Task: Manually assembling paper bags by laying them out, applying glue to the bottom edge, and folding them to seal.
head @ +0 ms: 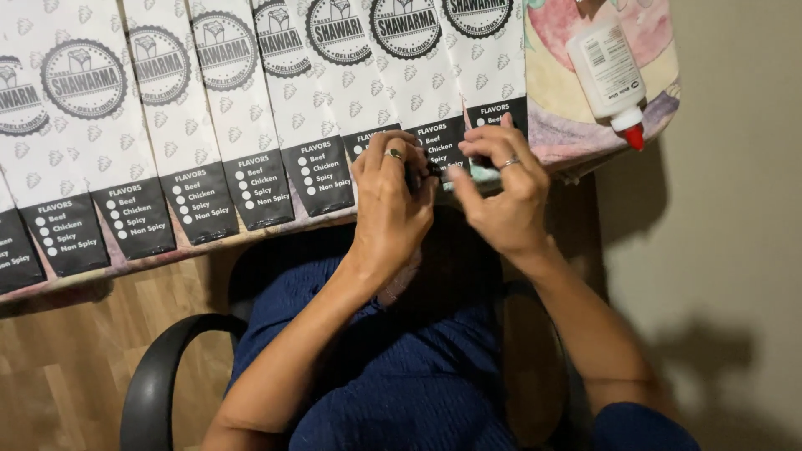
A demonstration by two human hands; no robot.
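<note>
Paper sleeves (251, 125), long and narrow, lie in an overlapping row across the upper part of the frame, each with its long axis running from the top edge down toward the table's near edge, leaning slightly so the black printed ends point to the lower right. They are flat white paper with a small grey repeated pattern, a round black stamp near the top and a black band at the bottom. The left hand (393, 196) and right hand (501, 196) meet at the middle of the frame, over the black ends of the two sleeves furthest right; both are curled, fingertips pinched close on a sleeve's dark lower edge, though what exactly sits between the fingers is too hidden to tell. Each hand wears a ring. At the upper right a white plastic glue bottle (608, 71) with a red tip lies on a painted, pastel-coloured table cover (568, 125), tip pointing to the lower right. Below are a dark blue ribbed garment (401, 376), a black curved chair arm (159, 376) and wood-grain floor (58, 367).
</note>
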